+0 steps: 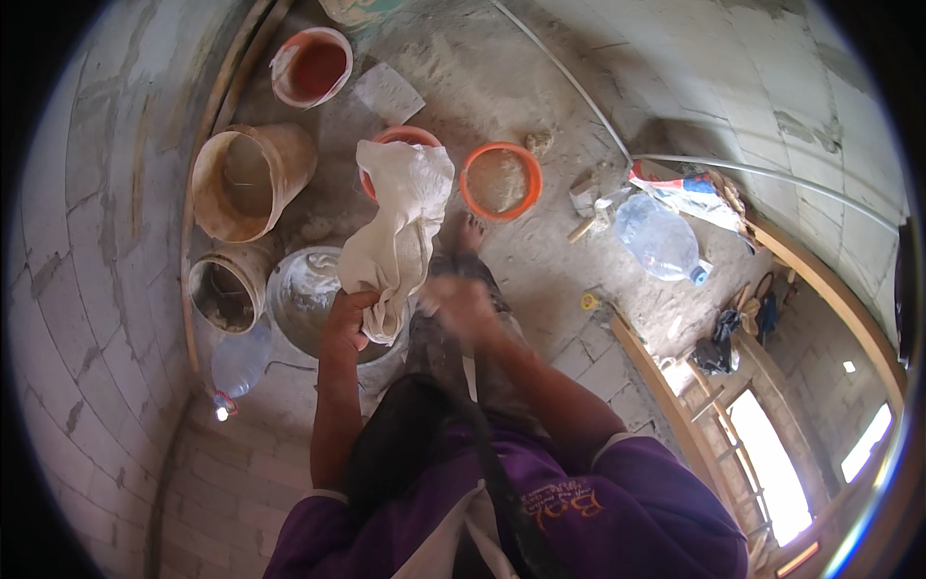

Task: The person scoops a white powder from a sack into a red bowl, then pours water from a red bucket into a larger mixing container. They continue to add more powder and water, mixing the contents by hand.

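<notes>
A whitish, creased sack (400,212) hangs in front of me, its far end over a red-orange bucket (417,133) and hiding most of it. My left hand (345,323) is closed around the sack's near end. Smeared by motion, my right hand (463,307) is just right of the sack; its fingers are not clear. Under and beside the left hand lies a wide metal basin (294,280) with whitish residue. An orange-rimmed sieve or tub (502,181) holding greyish material sits right of the sack.
Two dirty buckets, a large one (256,183) and a smaller one (230,288), lie along the left wall. Another bucket (311,68) stands farther off near a pale block (389,94). Large plastic bottles (661,238) are on both sides. A wooden beam (666,386) runs at the right.
</notes>
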Tool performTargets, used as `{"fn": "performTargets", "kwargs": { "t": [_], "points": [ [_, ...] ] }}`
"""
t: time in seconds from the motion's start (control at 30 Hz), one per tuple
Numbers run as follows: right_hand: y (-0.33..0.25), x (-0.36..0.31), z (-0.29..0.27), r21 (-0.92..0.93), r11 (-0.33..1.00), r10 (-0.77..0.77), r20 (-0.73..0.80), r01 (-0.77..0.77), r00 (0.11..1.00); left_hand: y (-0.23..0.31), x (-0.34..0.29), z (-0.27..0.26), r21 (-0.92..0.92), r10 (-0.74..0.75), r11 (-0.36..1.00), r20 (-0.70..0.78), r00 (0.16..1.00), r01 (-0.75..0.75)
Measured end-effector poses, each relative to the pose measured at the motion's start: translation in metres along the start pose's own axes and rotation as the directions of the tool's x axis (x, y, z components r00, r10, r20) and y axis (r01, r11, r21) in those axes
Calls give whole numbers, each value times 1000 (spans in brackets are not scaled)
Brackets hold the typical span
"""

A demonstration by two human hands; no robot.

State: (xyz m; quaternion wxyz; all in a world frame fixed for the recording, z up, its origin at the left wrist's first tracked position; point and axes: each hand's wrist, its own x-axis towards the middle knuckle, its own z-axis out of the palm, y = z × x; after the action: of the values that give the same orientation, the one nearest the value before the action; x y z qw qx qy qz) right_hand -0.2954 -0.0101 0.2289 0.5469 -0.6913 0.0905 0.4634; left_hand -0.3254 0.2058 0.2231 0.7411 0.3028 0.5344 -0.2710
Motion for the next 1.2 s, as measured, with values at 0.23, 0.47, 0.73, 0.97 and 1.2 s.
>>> {"fn": "performTargets", "kwargs": {
  "t": [0.23, 0.47, 0.73, 0.97, 1.2],
  "points": [
    [6, 86, -22, 571, 547, 723, 45, -612, 689, -7, -6, 15, 45, 30, 999, -39, 999, -28],
    [8, 112, -8, 523, 673, 502, 196, -523, 842, -17, -16, 28, 130, 93, 988, -45, 995, -87],
    [28, 78, -41, 252, 911, 257, 271, -326, 928, -21, -32, 19, 46, 88, 995, 7, 996, -88],
    [-22, 27, -43, 158, 920, 277, 388, -359, 879, -17, -44, 6, -82, 182, 981, 58, 982, -177],
    [-32, 8, -36, -166, 983, 107, 161, -80, 981, -7, -44, -3, -56, 155, 987, 81, 985, -150]
  ]
}}
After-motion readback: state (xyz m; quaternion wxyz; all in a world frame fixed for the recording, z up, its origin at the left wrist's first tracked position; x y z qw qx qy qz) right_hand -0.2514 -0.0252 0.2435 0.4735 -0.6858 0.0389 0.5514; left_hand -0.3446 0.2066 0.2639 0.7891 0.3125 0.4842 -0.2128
